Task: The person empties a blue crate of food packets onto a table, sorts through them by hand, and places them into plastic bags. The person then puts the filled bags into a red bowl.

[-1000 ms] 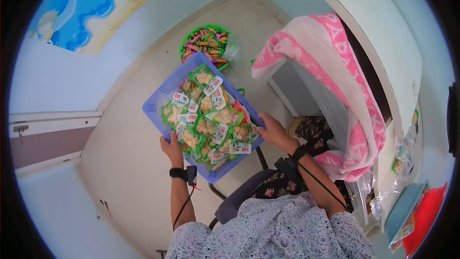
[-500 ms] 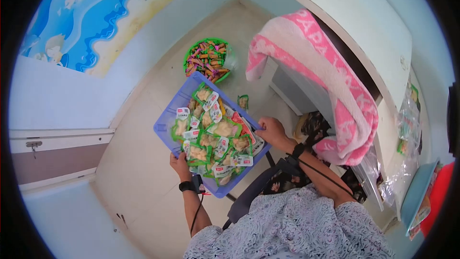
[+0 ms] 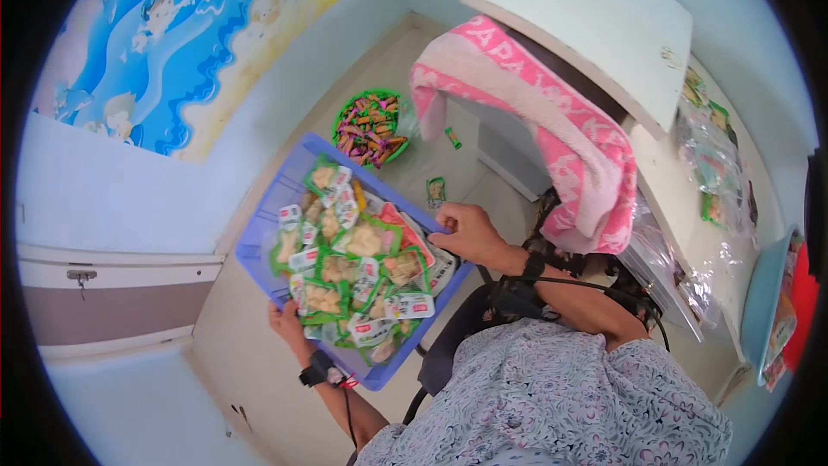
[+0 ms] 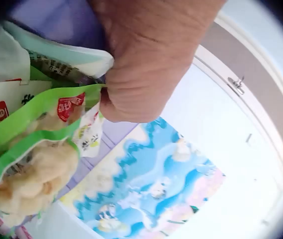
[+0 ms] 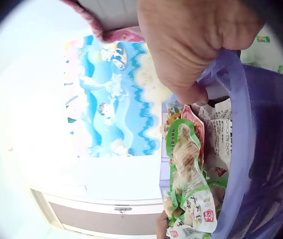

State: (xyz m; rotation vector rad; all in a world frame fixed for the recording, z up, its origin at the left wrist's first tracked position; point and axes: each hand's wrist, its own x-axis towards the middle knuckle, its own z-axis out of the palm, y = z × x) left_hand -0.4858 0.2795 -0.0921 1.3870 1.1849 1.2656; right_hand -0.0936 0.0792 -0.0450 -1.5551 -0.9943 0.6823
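A blue-purple plastic basket (image 3: 278, 185) is held tilted in front of my body, filled with vacuum-sealed snack packets (image 3: 336, 269) edged in green. My left hand (image 3: 291, 328) grips its near-left side, with the thumb over the rim beside a packet (image 4: 36, 169). At the opposite side, my right hand (image 3: 473, 237) holds the rim (image 5: 241, 109), its thumb inside and the fingers hidden behind the wall. Under the right thumb lie a white packet printed with text (image 5: 220, 132) and a red-edged packet (image 3: 405, 233).
A round green basket (image 3: 398, 152) of wrapped snacks stands on the floor beyond. Two small packets lie nearby, one green-edged packet (image 3: 435, 192) closer to me. To the right, a pink towel (image 3: 517, 121) hangs from a white cabinet (image 3: 595, 26). A dark chair (image 3: 440, 362) stands below.
Both hands keep hold of the blue-purple basket, which has shifted left relative to the green basket. The head view has turned, bringing both floor packets into plain sight.
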